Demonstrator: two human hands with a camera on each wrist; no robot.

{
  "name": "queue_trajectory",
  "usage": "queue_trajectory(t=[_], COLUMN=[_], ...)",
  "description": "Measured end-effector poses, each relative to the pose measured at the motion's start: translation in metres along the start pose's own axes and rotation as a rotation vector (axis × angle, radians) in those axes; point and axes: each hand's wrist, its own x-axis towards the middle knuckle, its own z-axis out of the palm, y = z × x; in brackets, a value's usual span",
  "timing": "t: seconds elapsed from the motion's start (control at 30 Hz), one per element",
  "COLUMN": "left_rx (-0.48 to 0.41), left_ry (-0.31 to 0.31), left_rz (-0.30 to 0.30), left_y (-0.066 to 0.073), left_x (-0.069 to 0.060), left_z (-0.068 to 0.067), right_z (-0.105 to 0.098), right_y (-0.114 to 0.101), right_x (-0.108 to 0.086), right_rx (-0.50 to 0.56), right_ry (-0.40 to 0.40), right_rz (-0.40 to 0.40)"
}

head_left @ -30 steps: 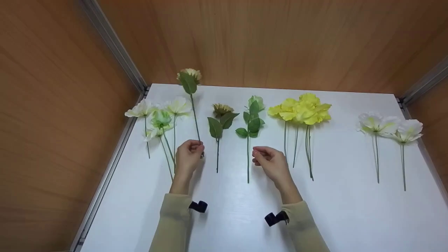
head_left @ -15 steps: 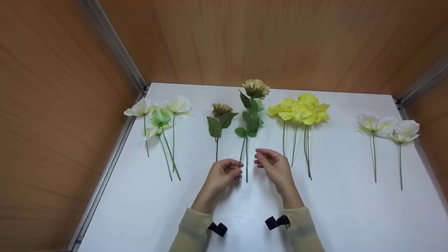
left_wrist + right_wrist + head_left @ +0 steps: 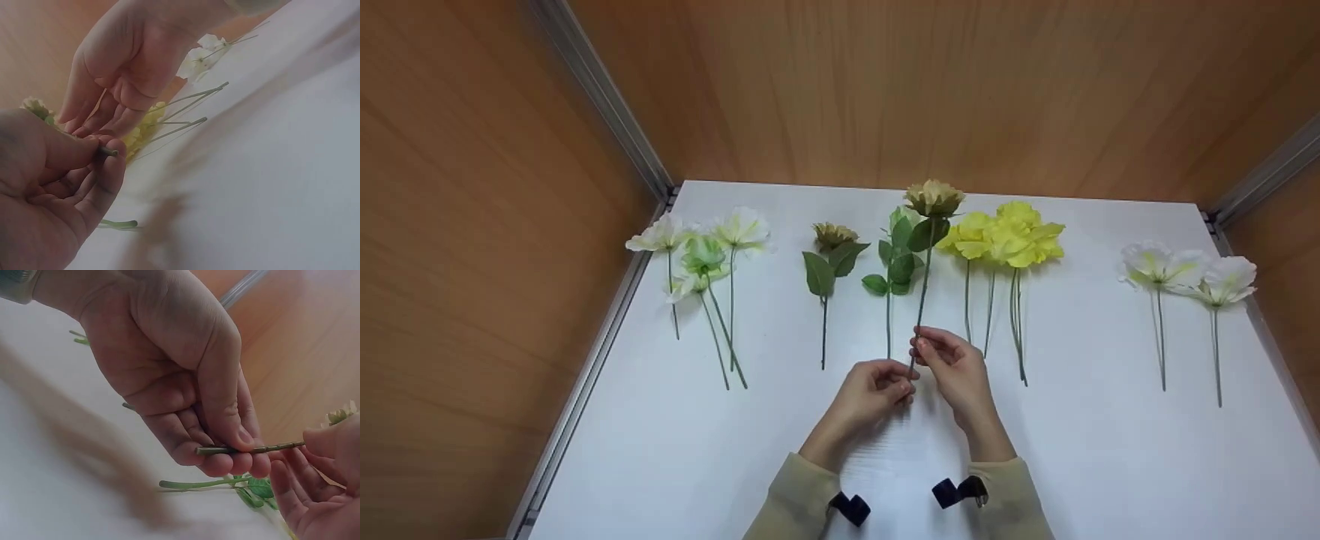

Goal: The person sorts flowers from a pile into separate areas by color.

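Observation:
A beige artificial flower with a long thin stem and green leaf is held over the white table. My left hand pinches its stem close to the lower end. Slightly higher up, my right hand has thumb and fingers on the same stem. In the left wrist view, the cut stem end sticks out past the left thumb. The right wrist view shows the bare stem running from one hand to the other. Behind the held flower lies a pale green rose, partly covered.
A second beige flower lies left of the rose. Several white and green flowers lie further left. Yellow flowers are right of the hands, and white ones lie far right. Wooden panels enclose the table.
My left hand has carried the beige flower rightward from beside the left white flowers, past the rose. My right hand, formerly holding nothing, now grips its stem too.

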Motion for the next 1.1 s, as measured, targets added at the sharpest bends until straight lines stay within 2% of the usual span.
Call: queue_trajectory(t=[0.33, 0.47, 0.57, 0.8, 0.9, 1.0, 1.1], left_rx=[0.020, 0.043, 0.082, 0.179, 0.207, 0.229, 0.235], left_ry=[0.019, 0.065, 0.150, 0.471, 0.591, 0.669, 0.711], left_rz=[0.032, 0.026, 0.016, -0.059, -0.081, -0.093, -0.105], left_y=[0.003, 0.002, 0.001, 0.001, 0.002, 0.004, 0.003], left_x=[0.005, 0.004, 0.001, -0.014, -0.020, -0.026, -0.032], left_z=[0.004, -0.008, -0.030, -0.105, -0.133, -0.155, -0.171], right_z=[-0.006, 0.003, 0.017, 0.061, 0.078, 0.092, 0.105], right_y=[-0.001, -0.002, -0.002, 0.001, 0.001, 0.002, 0.001], right_x=[-0.003, 0.002, 0.009, 0.027, 0.036, 0.045, 0.051], right_rx=[-0.047, -0.001, 0.020, -0.069, -0.105, -0.141, -0.182], right_ry=[0.038, 0.038, 0.007, -0.086, -0.109, -0.136, -0.171], right_rz=[0.006, -0.022, -0.054, -0.067, -0.076, -0.082, -0.075])
